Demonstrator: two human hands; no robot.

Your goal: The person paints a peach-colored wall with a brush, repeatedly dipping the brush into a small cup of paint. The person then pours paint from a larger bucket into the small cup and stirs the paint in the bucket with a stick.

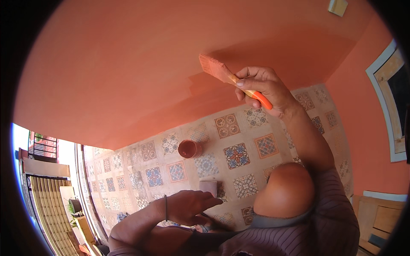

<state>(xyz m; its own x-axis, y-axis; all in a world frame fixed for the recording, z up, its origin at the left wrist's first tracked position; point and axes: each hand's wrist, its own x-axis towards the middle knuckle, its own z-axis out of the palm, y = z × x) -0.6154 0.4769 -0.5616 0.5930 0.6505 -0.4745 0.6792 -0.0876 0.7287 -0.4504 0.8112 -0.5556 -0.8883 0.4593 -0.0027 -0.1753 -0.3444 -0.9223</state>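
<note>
My right hand [264, 86] grips a paintbrush [235, 78] by its wooden handle, which has an orange end. Its flat bristles are coated in salmon-red paint and point up and left at the painted wall [128, 80]. From this angle I cannot tell whether they touch it. On the wall, darker patches spread around the brush and along the bottom edge. My left hand [189, 206], with a thin band at the wrist, hovers low over my lap, holding nothing visible, thumb apart from the fingers. A round paint container [190, 149] stands on the floor between me and the wall.
Patterned tiles cover the floor [205, 166]. A small grey block-like object [209, 187] lies just beyond my left hand. My bent knee [285, 192] rises at the right. A framed window [390, 105] and a wooden door [381, 220] are on the right. A bamboo-like screen [48, 211] stands at the left.
</note>
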